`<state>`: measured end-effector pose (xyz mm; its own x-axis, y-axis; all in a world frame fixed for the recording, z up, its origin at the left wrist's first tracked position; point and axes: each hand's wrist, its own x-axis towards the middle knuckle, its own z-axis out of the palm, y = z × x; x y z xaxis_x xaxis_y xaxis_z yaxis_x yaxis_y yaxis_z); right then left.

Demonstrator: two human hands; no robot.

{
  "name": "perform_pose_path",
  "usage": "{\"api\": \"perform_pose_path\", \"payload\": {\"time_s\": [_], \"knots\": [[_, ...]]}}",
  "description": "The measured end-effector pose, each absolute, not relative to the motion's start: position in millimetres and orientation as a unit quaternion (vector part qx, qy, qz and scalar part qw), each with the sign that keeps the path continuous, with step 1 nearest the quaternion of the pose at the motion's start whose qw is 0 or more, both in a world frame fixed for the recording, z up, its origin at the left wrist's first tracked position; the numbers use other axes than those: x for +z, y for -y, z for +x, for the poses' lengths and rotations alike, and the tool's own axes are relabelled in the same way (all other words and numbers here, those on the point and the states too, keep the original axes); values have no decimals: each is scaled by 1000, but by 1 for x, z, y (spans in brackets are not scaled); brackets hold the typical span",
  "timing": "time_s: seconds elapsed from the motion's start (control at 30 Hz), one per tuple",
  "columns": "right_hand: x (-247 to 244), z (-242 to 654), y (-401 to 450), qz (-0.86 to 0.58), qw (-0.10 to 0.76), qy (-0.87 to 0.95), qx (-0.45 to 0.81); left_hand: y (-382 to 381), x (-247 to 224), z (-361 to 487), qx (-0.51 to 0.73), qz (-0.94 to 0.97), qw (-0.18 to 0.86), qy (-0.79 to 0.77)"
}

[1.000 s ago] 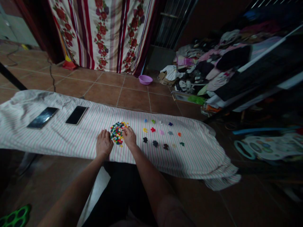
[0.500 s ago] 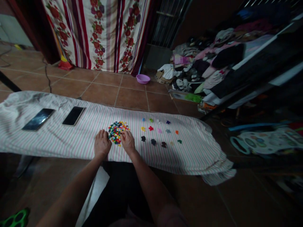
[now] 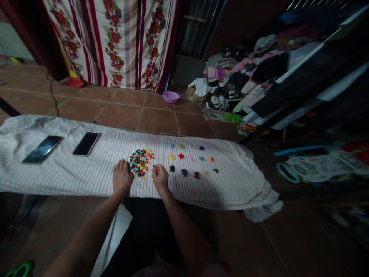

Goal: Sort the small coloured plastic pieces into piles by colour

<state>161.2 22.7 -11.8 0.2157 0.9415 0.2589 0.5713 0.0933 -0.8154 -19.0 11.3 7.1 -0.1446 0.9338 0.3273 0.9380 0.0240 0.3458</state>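
A round pile of small multicoloured pieces (image 3: 140,161) lies on the striped cloth (image 3: 95,177). At the pile's left edge rests my left hand (image 3: 122,177), its fingers laid on the cloth and holding nothing that I can see. My right hand (image 3: 160,179) is just right of the pile, thumb and fingers pinched on a small dark piece (image 3: 153,166). To its right are little groups sorted by colour, among them black pieces (image 3: 172,168), dark grey-blue pieces (image 3: 184,172), brown pieces (image 3: 196,175), red pieces (image 3: 181,156) and yellow pieces (image 3: 172,157).
Two phones, a larger phone (image 3: 42,149) and a smaller phone (image 3: 86,144), lie on the cloth at the left. Beyond the table, a purple basin (image 3: 171,97) stands on the tiled floor. Heaped clothes (image 3: 239,77) and a toy panel (image 3: 325,169) are at the right.
My right hand has moved right, off the pile, with the small dark piece pinched in its fingers. My left hand stays beside the pile. The view has shifted slightly.
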Motion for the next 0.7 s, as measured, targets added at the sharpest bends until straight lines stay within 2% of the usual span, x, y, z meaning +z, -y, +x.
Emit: {"api": "perform_pose_path", "payload": {"time_s": [0.47,0.7], "knots": [[3,185,20,-684,395,563,244,-11,8,-19,-255,-654,7,712],[4,207,34,-682,423,487,345,-11,8,-19,-255,-656,8,710]]}}
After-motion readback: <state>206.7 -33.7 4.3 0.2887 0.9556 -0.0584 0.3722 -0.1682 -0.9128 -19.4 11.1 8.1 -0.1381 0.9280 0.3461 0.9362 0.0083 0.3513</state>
